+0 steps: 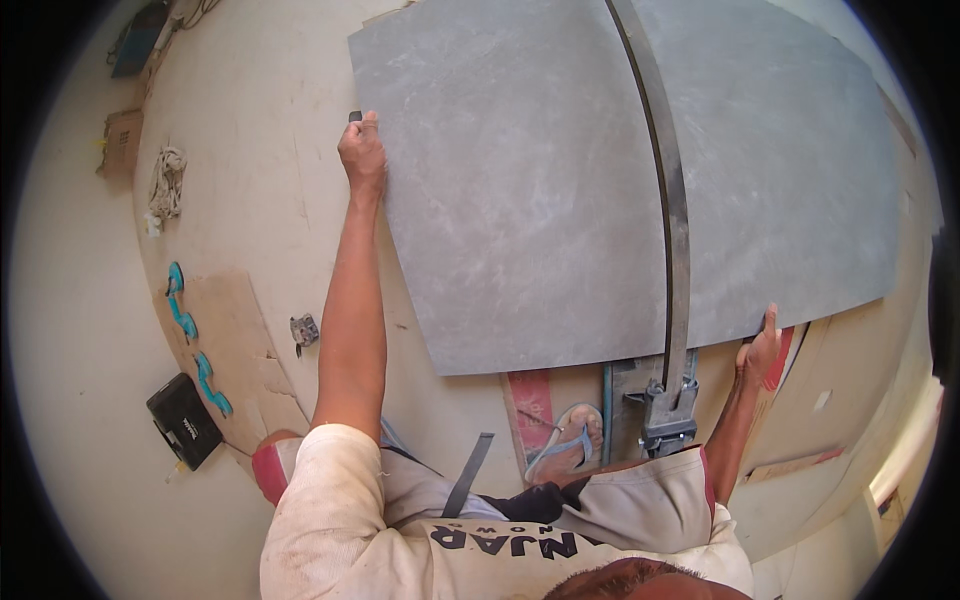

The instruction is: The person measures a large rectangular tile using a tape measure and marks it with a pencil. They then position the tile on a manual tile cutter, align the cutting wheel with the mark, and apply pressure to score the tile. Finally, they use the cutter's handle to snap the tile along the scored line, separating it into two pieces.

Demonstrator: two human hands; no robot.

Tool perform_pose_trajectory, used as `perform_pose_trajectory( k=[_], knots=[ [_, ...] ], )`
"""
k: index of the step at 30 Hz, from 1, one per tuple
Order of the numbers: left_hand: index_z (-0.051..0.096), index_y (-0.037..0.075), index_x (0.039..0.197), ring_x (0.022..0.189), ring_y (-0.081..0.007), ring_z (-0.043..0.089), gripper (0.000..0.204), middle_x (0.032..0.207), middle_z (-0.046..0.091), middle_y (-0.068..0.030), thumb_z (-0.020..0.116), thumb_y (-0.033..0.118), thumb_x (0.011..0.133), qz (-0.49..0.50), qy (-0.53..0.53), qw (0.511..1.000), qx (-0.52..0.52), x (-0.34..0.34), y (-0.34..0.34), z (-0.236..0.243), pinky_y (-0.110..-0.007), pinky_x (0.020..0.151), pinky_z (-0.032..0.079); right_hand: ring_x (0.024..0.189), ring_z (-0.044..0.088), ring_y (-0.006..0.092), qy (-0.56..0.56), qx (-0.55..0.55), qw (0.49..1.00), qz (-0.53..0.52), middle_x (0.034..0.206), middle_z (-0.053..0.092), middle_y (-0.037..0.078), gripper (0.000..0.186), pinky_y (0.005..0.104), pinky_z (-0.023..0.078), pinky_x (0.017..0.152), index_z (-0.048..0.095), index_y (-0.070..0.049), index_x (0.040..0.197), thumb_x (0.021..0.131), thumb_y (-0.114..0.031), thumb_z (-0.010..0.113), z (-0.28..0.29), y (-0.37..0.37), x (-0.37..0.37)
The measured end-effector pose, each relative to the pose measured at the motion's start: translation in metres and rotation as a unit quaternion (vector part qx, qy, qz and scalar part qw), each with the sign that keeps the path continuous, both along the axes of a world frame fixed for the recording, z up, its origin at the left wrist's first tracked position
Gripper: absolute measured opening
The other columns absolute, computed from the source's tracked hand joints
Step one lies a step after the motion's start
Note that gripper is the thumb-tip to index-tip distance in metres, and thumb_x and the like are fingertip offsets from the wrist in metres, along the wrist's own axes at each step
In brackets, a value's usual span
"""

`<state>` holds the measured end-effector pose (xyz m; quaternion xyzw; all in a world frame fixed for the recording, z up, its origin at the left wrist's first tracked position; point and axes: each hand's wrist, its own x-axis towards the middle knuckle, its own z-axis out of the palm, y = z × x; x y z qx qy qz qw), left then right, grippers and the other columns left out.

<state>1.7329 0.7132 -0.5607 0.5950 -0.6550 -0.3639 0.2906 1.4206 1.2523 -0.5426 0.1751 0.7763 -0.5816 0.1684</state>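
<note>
A large grey tile [520, 200] lies before me, with the long dark metal rail [668, 180] of a tile cutter running across it. My left hand [363, 158] is closed at the tile's left edge, and a small black object [355, 117] pokes out beside the thumb. How much of the tile this hand touches I cannot tell. At the near right edge, my right hand [762, 350] has its thumb on top and its fingers mostly hidden underneath. The cutter's metal end block [668, 415] sits at the near end of the rail.
My foot in a flip-flop [572, 440] stands beside the cutter's base. On the left lie a tape measure [304, 330], turquoise suction lifters [210, 385], a black case [184, 422], a cardboard sheet [235, 340] and a rag [167, 182]. More cardboard [795, 400] lies right.
</note>
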Motion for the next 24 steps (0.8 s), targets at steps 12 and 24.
perform_pose_trajectory(
  k=[12, 24],
  knots=[
    [0.043, 0.002, 0.061, 0.053, -0.0150, 0.038, 0.046, 0.054, 0.042, -0.0043, 0.055, 0.033, 0.093, -0.039, -0.010, 0.997, -0.059, 0.000, -0.011, -0.009, -0.034, 0.053, 0.038, 0.088, 0.060, 0.0195, 0.001, -0.043, 0.999, 0.008, 0.104, 0.060, 0.012, 0.041, 0.0313, 0.050, 0.075, 0.054, 0.008, 0.109, 0.090, -0.027, 0.061, -0.019, 0.014, -0.012],
    [0.044, 0.001, 0.059, 0.055, -0.0220, 0.045, 0.050, 0.055, 0.048, -0.0094, 0.054, 0.038, 0.091, -0.007, -0.092, 0.993, -0.078, -0.001, -0.010, -0.006, -0.038, 0.057, 0.041, 0.080, 0.062, 0.0198, -0.015, 0.003, 1.000, -0.018, 0.098, 0.063, 0.012, 0.043, 0.0305, 0.052, 0.065, 0.057, 0.008, 0.105, 0.088, -0.031, 0.062, 0.008, -0.009, 0.003]
  ],
)
